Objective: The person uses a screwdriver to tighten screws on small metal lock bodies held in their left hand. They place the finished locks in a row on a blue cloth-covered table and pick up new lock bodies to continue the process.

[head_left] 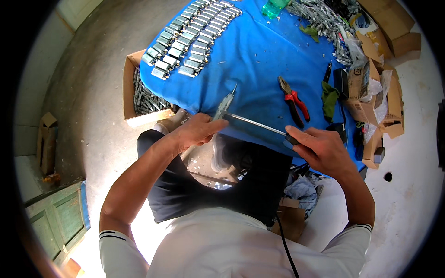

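My left hand (pixel 199 130) is closed around a slim grey metal part (pixel 224 104) with a thin pin at its far end, tilted up over the near edge of the table. In my right hand (pixel 320 150) is a screwdriver (pixel 257 123) with a dark handle. Its long bright shaft points left, and the tip meets the side of the metal part near my left fingers; the exact contact is too small to make out. Beyond my right hand, pliers (pixel 296 105) with red and black handles lie on the blue cloth (pixel 255 60).
Rows of small silver metal pieces (pixel 185 41) cover the table's far left. Many loose metal parts (pixel 320 23) are heaped at the far right, near a green bottle (pixel 273 8). Cardboard boxes (pixel 391 23) line the right side. Left of the table, a carton (pixel 130 92) holds narrow metal parts.
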Demonstrator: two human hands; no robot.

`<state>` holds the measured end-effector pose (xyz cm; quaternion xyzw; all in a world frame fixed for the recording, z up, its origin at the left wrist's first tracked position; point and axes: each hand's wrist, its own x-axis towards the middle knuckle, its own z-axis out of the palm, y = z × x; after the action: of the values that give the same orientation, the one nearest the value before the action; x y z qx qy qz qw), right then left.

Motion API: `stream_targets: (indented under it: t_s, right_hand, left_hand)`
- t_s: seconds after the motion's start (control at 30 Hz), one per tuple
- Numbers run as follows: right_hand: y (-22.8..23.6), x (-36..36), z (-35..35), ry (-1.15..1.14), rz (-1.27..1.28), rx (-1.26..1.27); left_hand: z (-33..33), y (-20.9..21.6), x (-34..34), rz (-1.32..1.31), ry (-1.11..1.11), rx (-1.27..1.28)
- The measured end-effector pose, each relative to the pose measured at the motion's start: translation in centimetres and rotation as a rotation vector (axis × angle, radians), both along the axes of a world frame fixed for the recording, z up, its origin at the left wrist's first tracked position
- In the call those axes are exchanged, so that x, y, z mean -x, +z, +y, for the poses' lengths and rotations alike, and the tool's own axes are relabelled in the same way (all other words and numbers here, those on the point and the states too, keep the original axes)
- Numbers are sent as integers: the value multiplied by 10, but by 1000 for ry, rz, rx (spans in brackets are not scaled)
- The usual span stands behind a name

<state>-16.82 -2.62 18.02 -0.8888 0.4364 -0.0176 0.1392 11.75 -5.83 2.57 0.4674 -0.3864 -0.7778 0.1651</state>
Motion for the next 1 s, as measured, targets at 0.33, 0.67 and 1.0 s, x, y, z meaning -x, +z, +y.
stream_targets:
  t_s: [0.33,0.67,1.0]
  right_hand:
    - [2,4,1,-22,-3,-74]
    - [3,-1,-3,36,73,-64]
    - [0,-1,-7,35,86,-89]
  left_hand:
    - [0,-9,-2,98,12,-64]
    - [0,-8,-1,126,18,-73]
    - [0,-8,-1,172,28,-91]
